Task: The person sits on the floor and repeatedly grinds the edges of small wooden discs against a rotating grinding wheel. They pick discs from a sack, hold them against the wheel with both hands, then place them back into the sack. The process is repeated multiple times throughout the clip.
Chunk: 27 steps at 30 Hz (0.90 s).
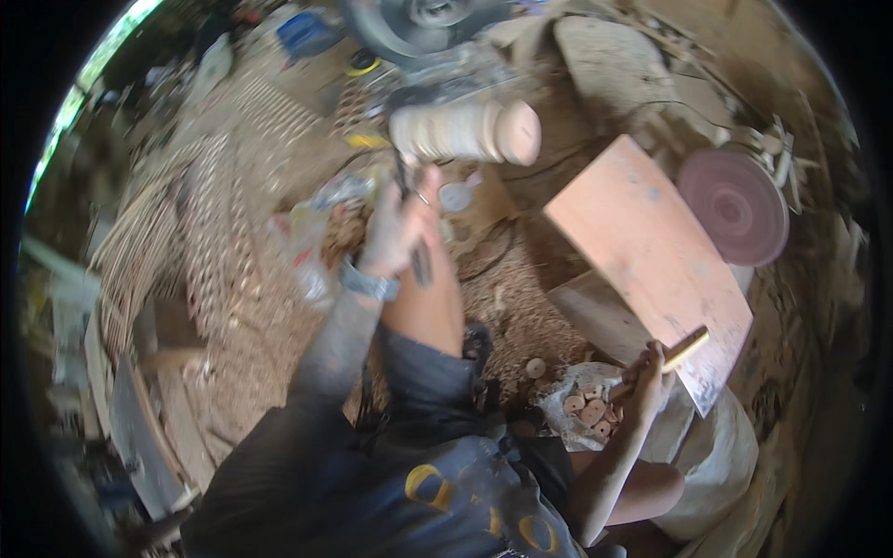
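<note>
My left hand [406, 226], with a band round its wrist, is raised ahead of me. Its fingers are closed round a dark bar [422, 266] that sticks out below the fist. Just above this hand lies a pale cylinder of stacked wooden discs [456, 132]; blur hides whether the bar joins it. Over to the right, my right hand [646, 374] grips a light wooden stick [686, 349], one end pointing up and right. Under the right hand sits a clear plastic bag [555, 406] of small round wooden pieces [592, 412], some with a centre hole.
A flat wooden board [642, 232] leans at the right beside a reddish-brown round disc [733, 206]. A large grey wheel [433, 23] stands at the far side. Strings of wooden pieces [209, 232] lie at left. Wood shavings [512, 307] cover the ground; a white sack [726, 456] rests near right.
</note>
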### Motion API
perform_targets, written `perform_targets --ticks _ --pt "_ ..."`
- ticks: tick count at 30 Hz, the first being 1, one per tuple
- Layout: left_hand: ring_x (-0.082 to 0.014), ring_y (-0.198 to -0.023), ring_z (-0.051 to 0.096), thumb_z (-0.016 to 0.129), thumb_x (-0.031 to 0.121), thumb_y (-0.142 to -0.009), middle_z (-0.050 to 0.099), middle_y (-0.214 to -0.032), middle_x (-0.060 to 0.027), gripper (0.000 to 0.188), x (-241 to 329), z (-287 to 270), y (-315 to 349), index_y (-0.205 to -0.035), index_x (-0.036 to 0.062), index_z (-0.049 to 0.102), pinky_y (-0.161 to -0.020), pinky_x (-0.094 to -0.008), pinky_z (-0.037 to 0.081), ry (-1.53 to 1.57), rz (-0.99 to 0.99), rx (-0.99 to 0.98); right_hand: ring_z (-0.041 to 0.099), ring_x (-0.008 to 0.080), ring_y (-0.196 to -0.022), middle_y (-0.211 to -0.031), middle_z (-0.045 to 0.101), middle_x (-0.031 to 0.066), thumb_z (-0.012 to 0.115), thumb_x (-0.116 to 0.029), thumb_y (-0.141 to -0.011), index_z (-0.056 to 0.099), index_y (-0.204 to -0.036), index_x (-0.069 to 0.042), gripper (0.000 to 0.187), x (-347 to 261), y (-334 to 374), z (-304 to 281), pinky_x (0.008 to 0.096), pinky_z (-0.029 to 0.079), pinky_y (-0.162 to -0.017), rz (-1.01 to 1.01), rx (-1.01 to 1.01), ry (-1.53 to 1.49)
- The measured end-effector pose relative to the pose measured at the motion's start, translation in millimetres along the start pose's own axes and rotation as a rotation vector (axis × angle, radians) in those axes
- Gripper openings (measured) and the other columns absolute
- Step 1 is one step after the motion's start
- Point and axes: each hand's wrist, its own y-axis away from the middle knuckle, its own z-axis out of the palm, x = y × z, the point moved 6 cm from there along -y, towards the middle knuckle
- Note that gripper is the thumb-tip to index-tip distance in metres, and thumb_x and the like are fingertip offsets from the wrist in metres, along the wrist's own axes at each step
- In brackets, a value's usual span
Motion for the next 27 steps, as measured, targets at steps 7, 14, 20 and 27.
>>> perform_targets --ticks 7,14,20,27 --pt "-0.0077 -0.043 0.045 0.059 0.04 -0.098 0.047 -0.053 0.0033 0.043 73.4 -212.0 31.9 -0.069 0.0086 0.054 -0.04 -0.0243 0.034 -0.558 0.237 0.611 0.042 0.0066 -0.047 -0.065 0.046 -0.0015 0.065 -0.023 -0.093 0.058 -0.091 -0.004 0.02 35.1 1.4 -26.4 0.023 0.034 -0.042 0.05 0.069 0.022" --pt "-0.0201 -0.051 0.058 0.061 0.036 -0.097 0.059 -0.061 -0.0057 0.038 45.8 -298.5 67.1 -0.082 0.0017 0.059 -0.048 -0.0359 0.046 -0.89 0.301 0.845 0.042 0.0078 -0.046 -0.064 0.045 -0.0006 0.065 -0.025 -0.094 0.057 -0.086 -0.005 0.023 37.3 -2.6 -8.1 0.0237 0.035 -0.042 0.051 0.027 0.02" --pt "-0.0482 -0.08 0.065 0.058 0.039 -0.095 0.066 -0.08 -0.0293 0.045 -56.3 -309.1 69.2 -0.101 -0.0055 0.06 -0.07 -0.0542 0.051 -1.362 0.123 0.775 0.043 0.0079 -0.046 -0.062 0.045 -0.0006 0.064 -0.024 -0.094 0.056 -0.085 -0.006 0.022 31.2 -0.2 -13.8 0.0242 0.035 -0.042 0.013 0.038 0.06" --pt "-0.042 -0.066 0.065 0.056 0.042 -0.096 0.066 -0.074 -0.0234 0.047 4.8 -300.0 79.6 -0.095 -0.0057 0.059 -0.059 -0.0485 0.051 -1.631 0.155 0.88 0.042 0.0072 -0.045 -0.061 0.047 -0.0015 0.064 -0.025 -0.095 0.059 -0.083 -0.006 0.022 29.4 3.3 -23.0 0.0233 0.035 -0.042 0.01 0.11 0.064"
